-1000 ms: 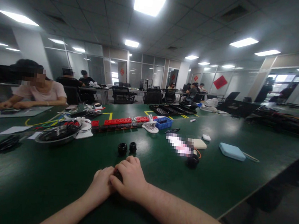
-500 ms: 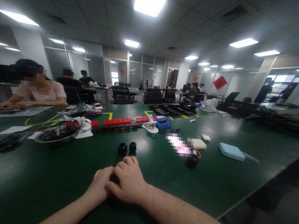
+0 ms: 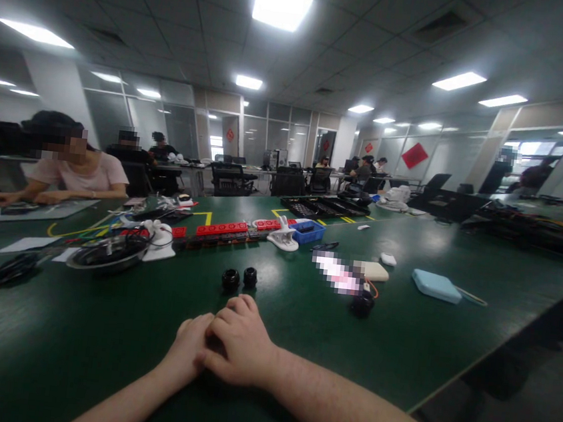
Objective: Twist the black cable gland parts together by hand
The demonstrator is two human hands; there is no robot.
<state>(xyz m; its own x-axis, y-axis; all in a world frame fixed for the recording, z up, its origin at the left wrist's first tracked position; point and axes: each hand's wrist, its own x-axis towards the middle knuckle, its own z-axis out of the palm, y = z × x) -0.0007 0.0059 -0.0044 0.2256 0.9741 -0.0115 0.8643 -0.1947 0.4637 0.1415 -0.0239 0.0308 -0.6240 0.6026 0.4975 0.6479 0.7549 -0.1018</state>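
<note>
My left hand [image 3: 190, 344] and my right hand [image 3: 242, 344] meet low in the middle of the head view, over the green table [image 3: 328, 337]. Both have curled fingers, and the right one partly overlaps the left. A dark gap shows between them; whatever they hold, if anything, is hidden. Just beyond the right fingertips stand two small black ribbed fittings, a wider one [image 3: 230, 279] and a narrower one [image 3: 250, 277], side by side and untouched.
To the right lie a black round part [image 3: 362, 303], a cream box [image 3: 374, 271] and a light blue case [image 3: 435, 285]. Further back are a blue basket [image 3: 309, 233], a white clamp [image 3: 284, 238] and red blocks [image 3: 222, 229]. A metal bowl [image 3: 106, 253] sits left; a person [image 3: 89, 174] works beyond.
My hands stay together, with only a very slight shift of the right one. The person at left has moved their hands a little; the objects on the table have not moved.
</note>
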